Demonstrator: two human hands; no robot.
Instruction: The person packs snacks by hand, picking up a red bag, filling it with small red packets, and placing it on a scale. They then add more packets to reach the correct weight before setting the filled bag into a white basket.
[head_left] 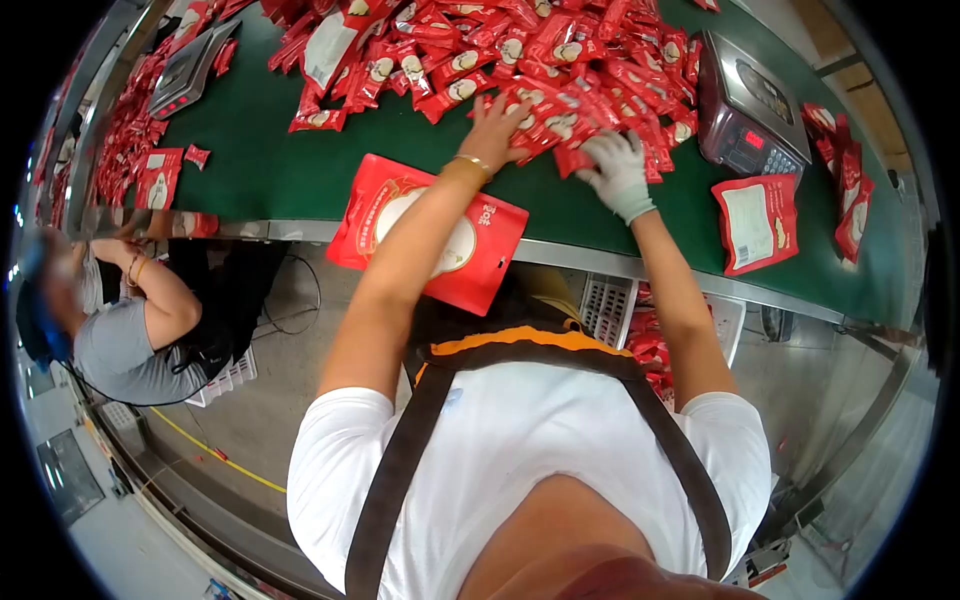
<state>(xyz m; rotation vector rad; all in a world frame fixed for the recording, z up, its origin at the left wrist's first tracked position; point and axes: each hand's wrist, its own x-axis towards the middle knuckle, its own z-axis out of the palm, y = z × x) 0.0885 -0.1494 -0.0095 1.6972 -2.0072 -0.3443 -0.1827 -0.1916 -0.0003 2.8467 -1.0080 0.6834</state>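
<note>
My left hand [492,132], bare with a bracelet at the wrist, lies spread on the near edge of a heap of small red packets [465,62]. Its fingers are apart and touch several of them. Beside it, my right hand [617,172] in a white glove reaches into the same heap, fingers apart against the packets; its fingertips are partly blurred. Under my left forearm a large red pouch [465,245] hangs over the table's front edge, partly hidden by the arm.
A digital scale [752,105] stands right of the heap, with a filled red pouch [758,222] in front of it. Another scale [190,72] is at the left. A person [150,320] sits at the left. White crates [606,308] stand below the green table [260,170].
</note>
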